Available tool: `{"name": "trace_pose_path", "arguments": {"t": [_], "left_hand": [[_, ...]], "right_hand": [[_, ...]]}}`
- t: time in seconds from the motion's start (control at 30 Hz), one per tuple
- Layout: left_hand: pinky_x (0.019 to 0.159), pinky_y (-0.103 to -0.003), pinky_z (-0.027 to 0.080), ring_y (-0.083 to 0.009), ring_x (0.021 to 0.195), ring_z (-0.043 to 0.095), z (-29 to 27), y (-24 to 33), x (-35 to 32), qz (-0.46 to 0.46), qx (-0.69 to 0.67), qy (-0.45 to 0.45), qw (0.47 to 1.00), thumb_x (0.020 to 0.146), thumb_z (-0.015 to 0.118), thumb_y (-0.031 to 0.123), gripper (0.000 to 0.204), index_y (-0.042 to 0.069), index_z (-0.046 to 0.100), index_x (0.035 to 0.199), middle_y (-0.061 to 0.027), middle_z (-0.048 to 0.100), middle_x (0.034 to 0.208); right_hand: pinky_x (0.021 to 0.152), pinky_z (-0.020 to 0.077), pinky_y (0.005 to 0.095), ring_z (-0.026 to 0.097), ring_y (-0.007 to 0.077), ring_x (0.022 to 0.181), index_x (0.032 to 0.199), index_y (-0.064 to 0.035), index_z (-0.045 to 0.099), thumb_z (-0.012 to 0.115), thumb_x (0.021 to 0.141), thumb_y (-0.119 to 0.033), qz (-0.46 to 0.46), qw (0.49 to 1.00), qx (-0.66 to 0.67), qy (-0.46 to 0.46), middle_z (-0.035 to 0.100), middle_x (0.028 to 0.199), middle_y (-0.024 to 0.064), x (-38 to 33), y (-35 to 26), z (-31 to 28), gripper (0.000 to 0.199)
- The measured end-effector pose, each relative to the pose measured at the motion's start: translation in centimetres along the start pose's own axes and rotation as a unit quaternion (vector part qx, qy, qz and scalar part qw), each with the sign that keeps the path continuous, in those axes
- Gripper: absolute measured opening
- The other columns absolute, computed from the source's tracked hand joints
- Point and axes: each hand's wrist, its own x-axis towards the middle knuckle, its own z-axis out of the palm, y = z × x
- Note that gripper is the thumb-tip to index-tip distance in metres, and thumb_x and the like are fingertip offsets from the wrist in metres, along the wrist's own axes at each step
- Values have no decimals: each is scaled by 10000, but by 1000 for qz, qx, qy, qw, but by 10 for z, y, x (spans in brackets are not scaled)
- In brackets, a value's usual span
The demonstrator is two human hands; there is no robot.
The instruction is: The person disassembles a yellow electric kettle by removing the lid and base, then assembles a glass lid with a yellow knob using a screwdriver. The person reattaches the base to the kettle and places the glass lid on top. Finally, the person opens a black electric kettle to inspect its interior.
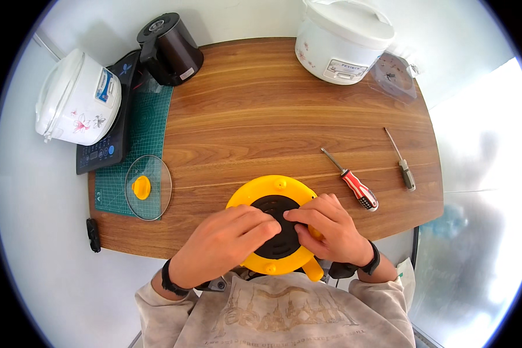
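Note:
In front of me at the table's near edge, a round yellow appliance base lies underside up. It has small yellow feet, a yellow handle stub at the lower right, and a slotted black plate in its middle. My left hand rests over the left of the plate, fingers curled and pressed together. From the right, my right hand reaches in with bent index finger and thumb near each other at the plate. Whatever lies between the fingertips of either hand is too small or hidden to tell.
Right of the base lie a red-and-black screwdriver and a grey-handled screwdriver. At left, a glass lid overlaps a green cutting mat. Further back stand two white cookers, a dark kettle and a clear plastic tray.

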Motion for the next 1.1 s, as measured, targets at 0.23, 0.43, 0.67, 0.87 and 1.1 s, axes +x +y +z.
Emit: {"name": "trace_pose_path", "arguments": {"t": [0.23,0.43,0.67,0.87,1.1], "left_hand": [[781,-352,570,-276,914,670,6,1,0,-6,12,12,1000,795,757,3,284,69,638,1044,-67,671,992],[784,-350,582,-279,925,686,4,4,-1,3,27,2,1000,801,750,8,272,61,628,1038,-80,685,984],[775,-341,592,-264,927,697,4,6,0,22,53,-7,998,803,738,23,254,60,632,1030,-83,697,987],[786,-330,596,-249,956,707,4,7,-1,31,72,-18,997,789,735,41,274,74,659,1050,-77,711,998],[830,-338,600,-253,1003,709,4,10,-7,5,66,-14,998,794,744,40,287,80,678,1071,-82,720,1055]], "right_hand": [[747,430,347,590,239,843,1146,-74,669,718,768,23,-4,1000,5,6,613,949,55,-2,1,2,393],[769,434,349,589,241,849,1149,-80,669,720,769,16,-4,1000,5,12,608,942,55,-3,1,3,395],[777,433,353,589,242,867,1141,-86,669,720,775,7,-3,1000,5,10,606,953,54,-4,1,3,381],[752,426,360,586,242,823,1113,-89,700,724,754,40,-5,999,12,32,638,943,55,-5,2,5,383],[785,438,358,585,250,858,1123,-92,674,721,772,10,-4,1000,4,23,597,944,60,-4,0,5,369]]}}
